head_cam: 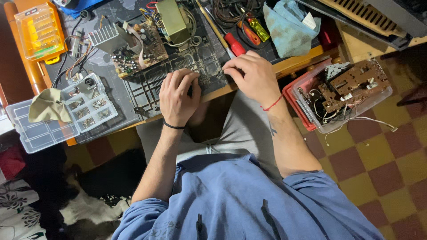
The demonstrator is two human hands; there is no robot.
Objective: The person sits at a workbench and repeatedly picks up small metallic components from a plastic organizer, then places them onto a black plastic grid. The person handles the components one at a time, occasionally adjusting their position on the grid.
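A dark plastic chassis frame point(151, 84) with grid openings lies at the near edge of the workbench. My left hand point(178, 95) rests curled on its near edge, fingers bent, gripping the frame. My right hand point(251, 75) presses on the frame's right end, fingers bent down onto it. On the frame's far part sits a brown circuit board point(140, 51) with a finned heat sink point(104, 38) and a metal transformer point(171, 20), with wires around them.
A red-handled screwdriver point(231, 40) lies beyond my right hand, by a blue cloth point(289, 26). A clear parts organiser point(53, 120) holding a beige cloth sits at left, an orange case point(38, 29) behind. A bin point(311, 111) with boards stands at right.
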